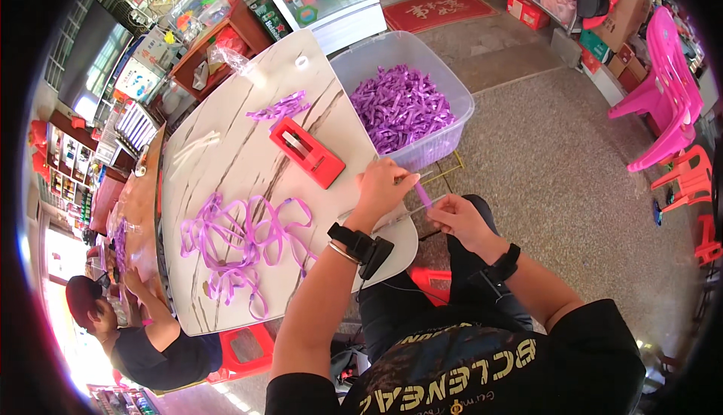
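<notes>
- Both hands meet just off the near edge of the desk (226, 151), over the person's lap, forearms coming up from below.
- Left hand (384, 185) is closed in a pinch on the upper end of a short purple strip (422, 193).
- Right hand (461, 218) has its fingers curled shut on the lower end of that strip.
- Strip's long axis runs slanting from upper left to lower right, bridging the two hands, so neither is nearer.
- Just beyond the hands, a clear plastic bin (452, 91) holds a heap of cut purple pieces.
- Left of them on the desk lie a red cutter block (307, 153) and a loose tangle of purple ribbon (241, 242).
</notes>
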Motion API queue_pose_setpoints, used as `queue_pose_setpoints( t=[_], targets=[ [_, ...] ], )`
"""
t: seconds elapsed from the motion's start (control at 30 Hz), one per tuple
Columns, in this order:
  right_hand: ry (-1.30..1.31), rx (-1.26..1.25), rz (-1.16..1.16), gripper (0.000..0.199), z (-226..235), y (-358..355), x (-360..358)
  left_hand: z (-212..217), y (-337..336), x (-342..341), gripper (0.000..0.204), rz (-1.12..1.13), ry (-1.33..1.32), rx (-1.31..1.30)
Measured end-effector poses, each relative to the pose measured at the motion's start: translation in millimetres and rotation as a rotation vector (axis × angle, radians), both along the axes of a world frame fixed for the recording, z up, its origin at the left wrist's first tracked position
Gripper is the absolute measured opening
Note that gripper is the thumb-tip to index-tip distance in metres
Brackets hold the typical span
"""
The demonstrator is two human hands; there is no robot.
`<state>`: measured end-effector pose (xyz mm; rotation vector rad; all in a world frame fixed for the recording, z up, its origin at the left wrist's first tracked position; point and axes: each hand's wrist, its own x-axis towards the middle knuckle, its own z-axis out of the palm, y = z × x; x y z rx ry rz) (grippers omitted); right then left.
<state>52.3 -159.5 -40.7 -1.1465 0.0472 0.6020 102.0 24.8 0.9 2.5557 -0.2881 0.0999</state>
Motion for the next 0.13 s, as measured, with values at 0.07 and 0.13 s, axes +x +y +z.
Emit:
queue_pose_setpoints(
  t=[0.07, 0.13],
  targets=[
    [0.017, 0.01, 0.022, 0.011, 2.8, -0.5, 2.2, -1.5, 2.0, -0.2, 0.027, -0.003, -0.013, 0.024],
    [0.036, 0.018, 0.042, 0.012, 4.5, -1.7, 4.5, -4.3, 0.2, -3.6, 0.024, 0.033, 0.037, -0.205]
  ],
)
